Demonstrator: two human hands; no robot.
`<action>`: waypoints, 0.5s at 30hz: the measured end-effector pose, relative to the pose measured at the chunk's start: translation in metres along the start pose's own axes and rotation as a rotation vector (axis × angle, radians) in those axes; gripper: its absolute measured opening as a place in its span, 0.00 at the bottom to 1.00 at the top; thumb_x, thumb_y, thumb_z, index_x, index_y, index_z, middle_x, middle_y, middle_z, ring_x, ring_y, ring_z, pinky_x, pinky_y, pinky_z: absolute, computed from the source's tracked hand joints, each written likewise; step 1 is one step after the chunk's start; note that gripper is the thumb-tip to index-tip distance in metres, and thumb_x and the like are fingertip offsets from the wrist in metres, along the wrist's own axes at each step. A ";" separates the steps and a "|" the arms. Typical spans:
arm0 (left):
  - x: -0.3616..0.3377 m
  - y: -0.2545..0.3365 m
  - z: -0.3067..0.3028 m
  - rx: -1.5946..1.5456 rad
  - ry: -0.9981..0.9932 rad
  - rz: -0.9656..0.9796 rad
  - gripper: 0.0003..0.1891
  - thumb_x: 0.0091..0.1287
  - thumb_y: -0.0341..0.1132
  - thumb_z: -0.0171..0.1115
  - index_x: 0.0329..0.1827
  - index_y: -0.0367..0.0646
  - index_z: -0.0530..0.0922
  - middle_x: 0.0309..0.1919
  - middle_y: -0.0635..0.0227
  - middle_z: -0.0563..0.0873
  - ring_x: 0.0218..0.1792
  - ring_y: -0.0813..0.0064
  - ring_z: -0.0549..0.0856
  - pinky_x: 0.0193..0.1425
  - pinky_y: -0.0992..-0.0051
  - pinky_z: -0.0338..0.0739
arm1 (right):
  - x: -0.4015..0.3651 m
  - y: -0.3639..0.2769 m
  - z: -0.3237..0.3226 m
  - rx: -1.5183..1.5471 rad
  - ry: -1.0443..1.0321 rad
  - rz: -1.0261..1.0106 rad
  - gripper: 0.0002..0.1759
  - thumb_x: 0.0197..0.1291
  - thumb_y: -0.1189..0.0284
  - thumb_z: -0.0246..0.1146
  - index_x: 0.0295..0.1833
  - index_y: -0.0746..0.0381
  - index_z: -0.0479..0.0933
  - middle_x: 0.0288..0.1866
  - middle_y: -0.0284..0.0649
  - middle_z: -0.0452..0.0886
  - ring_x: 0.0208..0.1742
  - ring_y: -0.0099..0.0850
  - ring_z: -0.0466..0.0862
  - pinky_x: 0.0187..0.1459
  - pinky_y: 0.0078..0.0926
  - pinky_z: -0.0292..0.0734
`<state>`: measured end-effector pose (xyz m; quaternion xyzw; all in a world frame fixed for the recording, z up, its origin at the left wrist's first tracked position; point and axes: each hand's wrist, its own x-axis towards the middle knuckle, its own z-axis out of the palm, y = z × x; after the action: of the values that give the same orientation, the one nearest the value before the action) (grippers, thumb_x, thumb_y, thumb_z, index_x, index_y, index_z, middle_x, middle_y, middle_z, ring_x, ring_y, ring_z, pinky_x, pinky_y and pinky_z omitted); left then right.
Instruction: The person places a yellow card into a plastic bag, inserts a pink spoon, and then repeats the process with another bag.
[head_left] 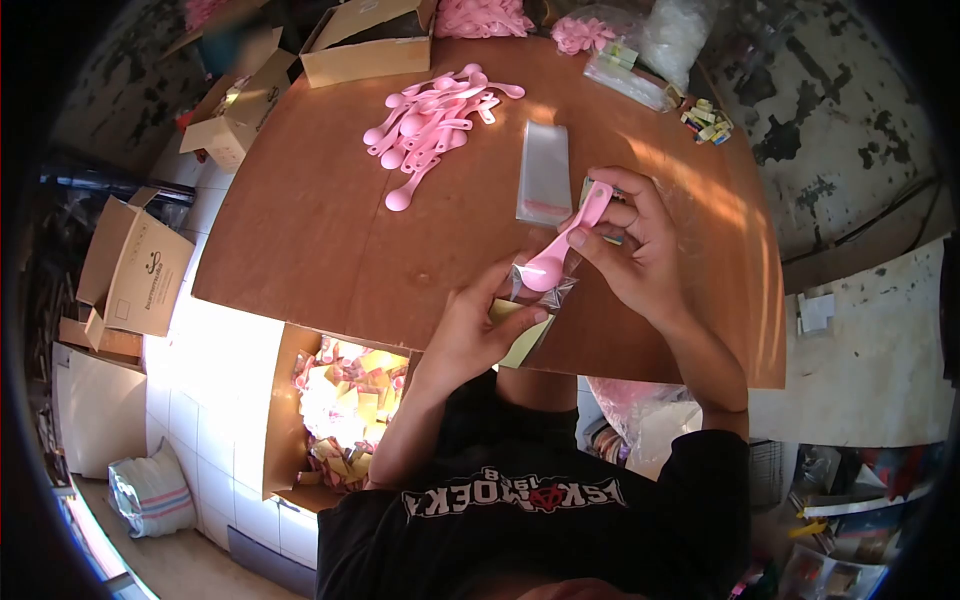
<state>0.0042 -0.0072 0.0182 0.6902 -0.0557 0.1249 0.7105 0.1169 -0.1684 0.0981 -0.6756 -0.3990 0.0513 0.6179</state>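
My right hand point(640, 235) pinches a pink plastic spoon point(568, 240) by its handle, with the round bowl pointing down. Something small and colored shows behind those fingers, too hidden to name. My left hand point(490, 320) is closed on a clear plastic bag point(562, 290) that has a pale yellow card point(522, 338) in it. The spoon's bowl is at the bag's open mouth, partly within the film. Beyond my hands lies a stack of clear plastic bags point(545, 165). A loose pile of pink spoons point(430, 115) lies farther left on the table.
The brown wooden table point(300, 220) has a curved far edge. An open cardboard box point(368, 45) and bags of pink pieces point(484, 18) stand at the back. Small yellow-and-green packets point(707, 122) lie at right. A carton point(290, 420) of packed pieces stands below the left edge.
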 end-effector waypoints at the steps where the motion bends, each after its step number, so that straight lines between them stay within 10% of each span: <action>1: 0.000 0.000 0.000 -0.012 -0.008 0.007 0.27 0.63 0.25 0.70 0.66 0.37 0.72 0.44 0.57 0.89 0.47 0.75 0.87 0.52 0.74 0.80 | -0.002 0.000 0.002 0.004 -0.002 0.003 0.27 0.63 0.79 0.66 0.65 0.65 0.66 0.46 0.44 0.86 0.47 0.26 0.85 0.47 0.22 0.81; 8: 0.004 0.000 0.002 0.080 0.014 0.015 0.27 0.63 0.27 0.71 0.66 0.39 0.72 0.48 0.56 0.87 0.48 0.73 0.87 0.51 0.73 0.81 | -0.003 0.002 0.001 -0.452 -0.075 -0.236 0.17 0.62 0.77 0.68 0.56 0.66 0.78 0.51 0.43 0.85 0.50 0.29 0.84 0.51 0.27 0.78; 15: 0.015 0.003 0.008 0.079 0.020 -0.023 0.37 0.62 0.24 0.70 0.74 0.37 0.62 0.44 0.61 0.88 0.48 0.72 0.87 0.55 0.72 0.79 | -0.019 0.018 -0.003 -0.087 -0.097 0.165 0.11 0.65 0.80 0.63 0.52 0.69 0.81 0.52 0.47 0.85 0.54 0.32 0.84 0.55 0.28 0.78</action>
<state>0.0185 -0.0141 0.0254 0.7171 -0.0356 0.1257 0.6846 0.1142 -0.1812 0.0752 -0.7291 -0.3732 0.1175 0.5616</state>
